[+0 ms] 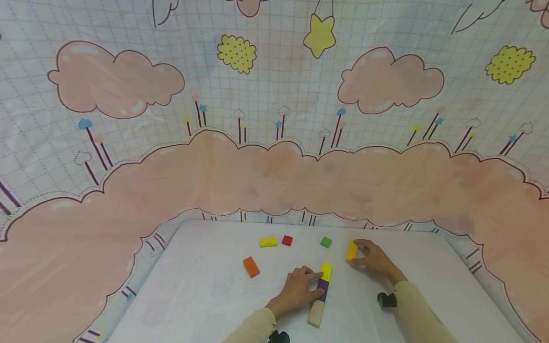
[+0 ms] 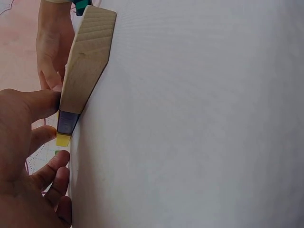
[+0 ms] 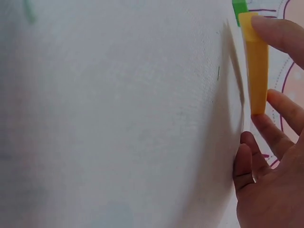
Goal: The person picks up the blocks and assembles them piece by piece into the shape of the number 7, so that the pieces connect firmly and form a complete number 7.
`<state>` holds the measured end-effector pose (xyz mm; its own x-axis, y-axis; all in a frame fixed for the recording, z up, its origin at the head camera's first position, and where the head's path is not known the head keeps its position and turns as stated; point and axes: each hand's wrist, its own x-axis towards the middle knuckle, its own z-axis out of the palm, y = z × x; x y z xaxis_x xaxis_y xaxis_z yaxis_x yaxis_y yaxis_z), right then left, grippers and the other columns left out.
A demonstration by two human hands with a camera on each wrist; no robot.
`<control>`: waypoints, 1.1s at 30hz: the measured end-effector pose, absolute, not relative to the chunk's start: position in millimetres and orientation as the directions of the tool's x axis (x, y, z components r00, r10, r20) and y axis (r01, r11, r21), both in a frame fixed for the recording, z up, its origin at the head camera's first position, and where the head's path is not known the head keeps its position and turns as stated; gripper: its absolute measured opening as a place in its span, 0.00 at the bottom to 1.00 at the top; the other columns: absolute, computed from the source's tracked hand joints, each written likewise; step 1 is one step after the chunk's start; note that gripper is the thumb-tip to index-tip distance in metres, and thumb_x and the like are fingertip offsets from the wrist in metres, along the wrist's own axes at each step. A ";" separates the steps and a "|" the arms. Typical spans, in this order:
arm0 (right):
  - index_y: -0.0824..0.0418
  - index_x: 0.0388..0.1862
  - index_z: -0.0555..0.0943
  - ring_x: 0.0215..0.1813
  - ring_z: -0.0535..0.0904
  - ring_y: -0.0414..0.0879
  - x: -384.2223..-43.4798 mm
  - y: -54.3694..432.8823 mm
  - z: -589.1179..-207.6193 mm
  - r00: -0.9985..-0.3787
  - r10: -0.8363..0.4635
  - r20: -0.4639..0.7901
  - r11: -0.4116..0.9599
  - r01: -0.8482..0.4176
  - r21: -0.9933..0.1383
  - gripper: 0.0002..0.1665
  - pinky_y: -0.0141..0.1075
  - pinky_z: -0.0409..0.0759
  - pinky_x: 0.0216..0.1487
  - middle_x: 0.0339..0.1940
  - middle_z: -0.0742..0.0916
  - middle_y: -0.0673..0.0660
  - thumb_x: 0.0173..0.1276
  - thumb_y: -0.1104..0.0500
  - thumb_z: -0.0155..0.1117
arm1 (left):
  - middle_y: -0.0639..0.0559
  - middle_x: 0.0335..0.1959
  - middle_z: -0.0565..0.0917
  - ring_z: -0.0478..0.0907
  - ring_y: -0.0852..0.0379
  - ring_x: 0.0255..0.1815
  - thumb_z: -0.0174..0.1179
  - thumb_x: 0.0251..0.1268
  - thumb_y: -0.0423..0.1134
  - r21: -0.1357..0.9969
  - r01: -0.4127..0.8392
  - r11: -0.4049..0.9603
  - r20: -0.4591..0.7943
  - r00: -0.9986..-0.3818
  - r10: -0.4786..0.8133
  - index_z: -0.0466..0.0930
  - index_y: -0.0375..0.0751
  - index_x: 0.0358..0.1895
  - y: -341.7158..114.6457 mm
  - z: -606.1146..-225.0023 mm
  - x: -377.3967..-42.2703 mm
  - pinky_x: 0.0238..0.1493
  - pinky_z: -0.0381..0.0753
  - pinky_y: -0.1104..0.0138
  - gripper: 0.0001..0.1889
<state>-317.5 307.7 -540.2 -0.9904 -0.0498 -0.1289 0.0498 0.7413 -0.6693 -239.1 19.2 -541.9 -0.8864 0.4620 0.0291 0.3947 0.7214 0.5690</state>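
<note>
In the head view, a row of blocks lies end to end on the white table: a yellow block [image 1: 326, 271], a purple block [image 1: 323, 287] and a plain wooden block [image 1: 316, 313]. My left hand [image 1: 297, 288] is at the row's left side, index finger touching by the yellow block and thumb at the purple one. Its other fingers are loosely bent beside the row in the left wrist view. To the right, my right hand [image 1: 375, 258] pinches an orange-yellow block [image 3: 257, 71] by its two ends, between thumb and fingers.
Farther back on the table [image 1: 180, 281] lie a flat yellow block [image 1: 268, 242], a red block [image 1: 287, 240] and a green block [image 1: 326, 242]. An orange block [image 1: 251, 267] lies left of my left hand. A cloud-patterned cloth [image 1: 274, 176] rises behind the table.
</note>
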 end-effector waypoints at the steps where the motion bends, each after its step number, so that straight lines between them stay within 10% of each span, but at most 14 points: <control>1: 0.60 0.70 0.69 0.72 0.62 0.69 -317.1 307.3 -539.6 -0.991 -0.048 -0.129 0.739 0.052 -0.672 0.49 0.64 0.60 0.71 0.73 0.67 0.70 0.52 0.44 0.78 | 0.54 0.54 0.77 0.69 0.58 0.51 0.63 0.64 0.55 0.568 0.394 0.723 0.027 -0.886 0.462 0.76 0.58 0.65 19.1 -541.6 -239.1 0.48 0.66 0.67 0.25; 33: 0.56 0.69 0.70 0.67 0.69 0.64 -307.3 277.3 -538.0 -0.996 -0.039 -0.081 0.722 0.028 -0.692 0.46 0.62 0.69 0.65 0.71 0.72 0.65 0.54 0.42 0.76 | 0.54 0.54 0.77 0.69 0.58 0.51 0.63 0.63 0.56 0.551 0.381 0.742 0.014 -0.894 0.448 0.76 0.60 0.65 21.2 -545.3 -241.0 0.48 0.67 0.66 0.26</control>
<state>-307.3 277.3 -538.0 -0.9960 -0.0385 -0.0809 0.0283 0.7217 -0.6916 -241.0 21.2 -545.3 -0.8938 0.4483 0.0137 0.3807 0.7423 0.5515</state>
